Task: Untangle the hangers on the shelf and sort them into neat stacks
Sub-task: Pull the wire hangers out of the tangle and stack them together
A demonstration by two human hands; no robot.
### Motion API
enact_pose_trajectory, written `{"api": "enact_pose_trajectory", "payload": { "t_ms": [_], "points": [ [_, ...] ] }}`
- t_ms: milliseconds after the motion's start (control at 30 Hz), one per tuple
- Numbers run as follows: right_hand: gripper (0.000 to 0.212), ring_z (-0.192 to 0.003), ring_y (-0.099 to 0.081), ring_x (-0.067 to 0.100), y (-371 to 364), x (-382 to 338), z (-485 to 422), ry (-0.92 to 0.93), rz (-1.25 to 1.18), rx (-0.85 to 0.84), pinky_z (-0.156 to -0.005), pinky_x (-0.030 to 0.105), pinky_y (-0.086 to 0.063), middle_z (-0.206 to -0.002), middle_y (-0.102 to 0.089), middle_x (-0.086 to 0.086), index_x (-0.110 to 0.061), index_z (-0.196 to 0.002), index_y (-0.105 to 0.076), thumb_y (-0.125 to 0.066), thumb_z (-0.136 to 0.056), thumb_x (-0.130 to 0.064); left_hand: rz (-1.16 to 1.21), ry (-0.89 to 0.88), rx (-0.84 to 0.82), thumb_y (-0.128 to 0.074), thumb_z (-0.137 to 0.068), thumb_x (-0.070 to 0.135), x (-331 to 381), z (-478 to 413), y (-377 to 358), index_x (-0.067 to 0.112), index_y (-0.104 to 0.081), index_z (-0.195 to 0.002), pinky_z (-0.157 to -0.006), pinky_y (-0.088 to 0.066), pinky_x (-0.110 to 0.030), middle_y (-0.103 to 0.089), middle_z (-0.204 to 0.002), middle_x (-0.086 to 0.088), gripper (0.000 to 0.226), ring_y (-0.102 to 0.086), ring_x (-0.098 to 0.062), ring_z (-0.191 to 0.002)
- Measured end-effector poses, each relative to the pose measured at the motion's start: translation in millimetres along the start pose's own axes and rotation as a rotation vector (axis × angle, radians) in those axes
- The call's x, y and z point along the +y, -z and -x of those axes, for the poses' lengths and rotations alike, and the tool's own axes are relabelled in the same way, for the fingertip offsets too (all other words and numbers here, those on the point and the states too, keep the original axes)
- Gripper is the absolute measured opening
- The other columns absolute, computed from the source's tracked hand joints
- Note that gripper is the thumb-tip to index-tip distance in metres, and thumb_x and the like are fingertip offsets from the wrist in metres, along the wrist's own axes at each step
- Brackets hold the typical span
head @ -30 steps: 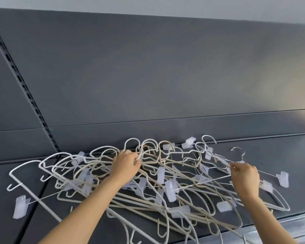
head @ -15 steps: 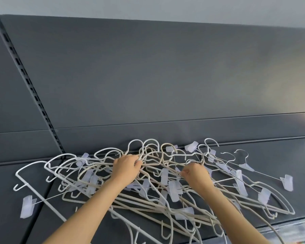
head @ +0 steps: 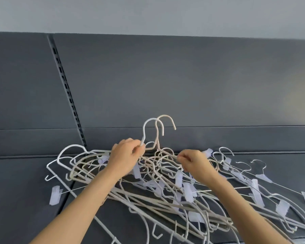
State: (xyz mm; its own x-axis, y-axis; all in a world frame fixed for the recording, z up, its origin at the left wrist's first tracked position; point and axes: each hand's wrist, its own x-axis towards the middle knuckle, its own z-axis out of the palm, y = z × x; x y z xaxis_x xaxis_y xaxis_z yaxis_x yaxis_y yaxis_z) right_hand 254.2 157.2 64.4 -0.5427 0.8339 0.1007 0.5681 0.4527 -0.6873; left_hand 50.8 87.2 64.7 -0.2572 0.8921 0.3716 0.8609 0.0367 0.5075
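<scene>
Grey shelf (head: 25,182) against a grey slotted back panel (head: 183,85), carrying a tangled heap of hangers (head: 165,191) that spreads to both sides of, and below, the two hands. Left hand (head: 126,156): fingers closed around the neck of a white hanger (head: 144,131), whose hook stands up just above them beside a second, beige hook (head: 167,118). Right hand (head: 195,162): fingers pinched shut on a thin beige arm of the heap, just right of the raised necks. No sorted stack is visible; the task appears to be at an early stage.

Handling, as judged: each hanger is light, stiff and slightly springy, so it should lift easily yet snag, since hooks and clips (head: 179,179) catch on neighbouring wires. The neck below the hook is the soundest hold; a steadying grip on the heap is advisable. Clip hangers (head: 259,176), lying right of the right fingers, look more fragile at the clips.
</scene>
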Motion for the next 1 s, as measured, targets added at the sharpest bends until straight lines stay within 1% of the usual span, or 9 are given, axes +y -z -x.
{"api": "enact_pose_trajectory", "payload": {
  "t_ms": [67,133,200,267,333,433,633,867,1000],
  "points": [
    [0.022,-0.04,-0.041,0.005,-6,-13,2,0.045,-0.02,-0.013,-0.044,0.012,-0.035,-0.053,-0.05,-0.004,-0.009,-0.072,-0.059,-0.049,-0.091,-0.01,0.0,0.002,0.026,-0.044,-0.094,0.028,2,3,17,0.016,-0.068,-0.098,-0.079,-0.039,-0.036,-0.062,-0.089,-0.002,0.027,-0.053,-0.02,-0.085],
    [0.019,-0.041,-0.046,0.0,-10,-25,4,0.094,-0.034,-0.012,-0.047,0.011,-0.038,-0.055,-0.054,-0.001,-0.003,-0.079,-0.062,-0.05,-0.091,-0.011,-0.016,-0.002,0.042,-0.045,-0.094,0.028,4,7,32,0.016,-0.068,-0.093,-0.076,-0.033,-0.033,-0.059,-0.084,0.0,0.026,-0.051,-0.019,-0.082],
    [0.018,-0.045,-0.049,-0.003,-11,-36,5,0.149,-0.033,0.002,-0.05,0.009,-0.04,-0.057,-0.056,-0.002,-0.005,-0.08,-0.063,-0.05,-0.091,-0.011,-0.05,0.015,0.06,-0.046,-0.093,0.027,6,11,47,0.011,-0.065,-0.082,-0.074,-0.029,-0.032,-0.05,-0.071,0.005,0.027,-0.047,-0.017,-0.074],
    [0.016,-0.045,-0.048,0.002,-8,-45,5,0.189,-0.022,0.03,-0.051,0.008,-0.04,-0.058,-0.056,-0.002,-0.009,-0.081,-0.064,-0.051,-0.091,-0.012,-0.071,0.067,0.071,-0.045,-0.094,0.025,7,16,61,0.009,-0.058,-0.074,-0.071,-0.027,-0.032,-0.043,-0.061,0.008,0.028,-0.042,-0.016,-0.065],
    [0.016,-0.045,-0.044,0.006,-4,-52,3,0.209,-0.027,0.05,-0.05,0.009,-0.04,-0.057,-0.056,-0.001,-0.011,-0.081,-0.064,-0.052,-0.09,-0.012,-0.055,0.142,0.082,-0.042,-0.095,0.023,5,23,77,0.009,-0.058,-0.077,-0.069,-0.027,-0.032,-0.045,-0.059,0.008,0.028,-0.042,-0.018,-0.064],
    [0.018,-0.043,-0.046,0.002,-2,-59,1,0.248,-0.062,0.026,-0.049,0.009,-0.039,-0.056,-0.056,-0.001,-0.015,-0.076,-0.062,-0.052,-0.09,-0.014,-0.039,0.255,0.13,-0.041,-0.095,0.023,-2,36,99,0.006,-0.059,-0.08,-0.059,-0.028,-0.032,-0.045,-0.058,0.006,0.029,-0.041,-0.019,-0.06],
    [0.021,-0.041,-0.043,0.002,-19,-81,2,0.302,-0.074,-0.058,-0.047,0.009,-0.037,-0.054,-0.058,-0.005,-0.021,-0.071,-0.059,-0.052,-0.09,-0.015,0.054,0.366,0.114,-0.044,-0.095,0.023,-23,57,119,0.023,-0.048,-0.059,-0.053,-0.027,-0.028,-0.041,-0.056,0.006,0.036,-0.037,-0.013,-0.054],
    [0.027,-0.042,-0.044,0.004,-71,-142,-9,0.264,-0.15,-0.132,-0.047,0.017,-0.041,-0.053,-0.056,-0.004,-0.022,-0.067,-0.056,-0.051,-0.091,-0.013,0.104,0.332,0.097,-0.038,-0.097,0.022,-61,68,162,0.017,-0.053,-0.07,-0.053,-0.027,-0.026,-0.038,-0.059,0.006,0.031,-0.035,-0.01,-0.054],
    [0.019,-0.047,-0.053,0.01,-127,-200,-14,0.154,-0.364,-0.365,-0.044,0.021,-0.045,-0.064,-0.058,0.004,-0.01,-0.077,-0.052,-0.045,-0.094,-0.012,-0.009,0.351,0.153,-0.035,-0.096,0.023,-123,79,200,0.008,-0.055,-0.082,-0.061,-0.033,-0.031,-0.05,-0.068,0.003,0.029,-0.045,-0.017,-0.065]
  ]
}}
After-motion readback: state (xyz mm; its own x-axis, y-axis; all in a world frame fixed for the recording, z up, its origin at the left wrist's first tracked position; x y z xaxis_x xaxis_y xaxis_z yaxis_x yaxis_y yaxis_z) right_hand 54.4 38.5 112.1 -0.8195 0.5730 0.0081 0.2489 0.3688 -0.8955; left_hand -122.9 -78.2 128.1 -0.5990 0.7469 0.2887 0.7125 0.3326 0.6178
